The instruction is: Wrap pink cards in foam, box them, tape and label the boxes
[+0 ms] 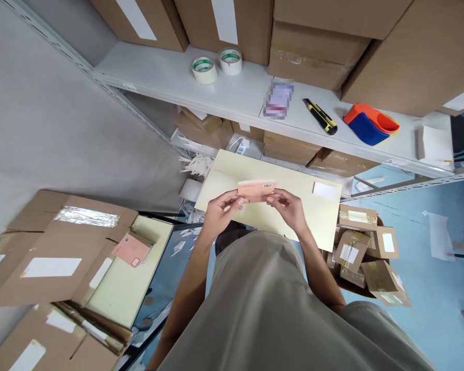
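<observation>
Between my two hands is a small pink notebook [257, 190] with a barcode on its face and a pale upper edge. My left hand [225, 207] pinches its left end between thumb and fingers. On the opposite end, my right hand [288, 207] grips near the barcode. Both hands hold it above a cream-coloured tabletop [305, 216]. A white card or label [325, 190] lies towards the right side of that tabletop. More pink notebooks [133, 249], similar in look, are stacked on another cream surface to the left.
Across the front, a grey shelf [243, 95] bears tape rolls [203, 70], a yellow-black utility knife [320, 116], an orange-blue tape dispenser [371, 123] and large cartons [317, 56]. Small boxes [353, 247] fill a container at right. Opened cartons [54, 252] stand at left.
</observation>
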Demonstrator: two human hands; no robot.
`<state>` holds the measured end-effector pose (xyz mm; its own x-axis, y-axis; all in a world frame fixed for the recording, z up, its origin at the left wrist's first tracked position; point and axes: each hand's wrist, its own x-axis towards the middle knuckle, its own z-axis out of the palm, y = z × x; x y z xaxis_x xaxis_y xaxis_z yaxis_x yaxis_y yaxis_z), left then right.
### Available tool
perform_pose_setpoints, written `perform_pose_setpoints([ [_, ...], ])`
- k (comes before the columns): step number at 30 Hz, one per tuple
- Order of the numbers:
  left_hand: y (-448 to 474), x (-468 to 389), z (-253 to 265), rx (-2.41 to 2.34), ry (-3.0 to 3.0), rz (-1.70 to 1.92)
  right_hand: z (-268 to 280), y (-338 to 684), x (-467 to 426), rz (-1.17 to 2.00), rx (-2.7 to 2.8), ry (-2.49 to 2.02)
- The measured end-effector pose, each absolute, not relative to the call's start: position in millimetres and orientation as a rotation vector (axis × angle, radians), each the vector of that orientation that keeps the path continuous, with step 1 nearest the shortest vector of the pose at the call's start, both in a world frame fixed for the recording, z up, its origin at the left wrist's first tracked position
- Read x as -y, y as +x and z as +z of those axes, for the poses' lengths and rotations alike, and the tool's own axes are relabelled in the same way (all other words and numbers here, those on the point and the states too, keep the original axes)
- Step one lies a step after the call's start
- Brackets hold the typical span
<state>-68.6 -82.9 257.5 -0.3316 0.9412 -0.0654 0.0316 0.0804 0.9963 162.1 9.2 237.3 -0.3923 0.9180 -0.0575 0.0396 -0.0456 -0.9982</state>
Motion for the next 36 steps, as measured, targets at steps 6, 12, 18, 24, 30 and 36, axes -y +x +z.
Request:
perform_pose_setpoints([
  [6, -62.7, 79.0, 257.5, -1.632, 0.951, 1.389, 242.9, 153.7, 1.3, 1.607, 1.458, -1.135],
  [12, -67.6, 81.4, 263.2, -1.714, 0.997, 1.414, 234.7, 153.3, 3.1, 1.592, 1.436, -1.093],
  [18, -50.7, 82.5, 273.7, -1.747, 1.474, 1.282, 202.3, 139.5, -14.8, 1.626, 1.369, -0.990],
  [24, -9.6, 78.7, 279.1, -1.769, 2.194, 0.760, 185.3, 128.2, -32.2, 1.718, 1.362, -0.916],
  [30, -18.8, 71.0, 245.2, -1.885, 1.888, 0.739, 148.9, 129.9, -32.7, 1.802, 1.262, -1.040],
  [36, -70.8, 62.9, 124.4, -1.930, 1.026, 1.051, 79.8, 126.4, -21.5, 1.973, 1.135, -1.388],
])
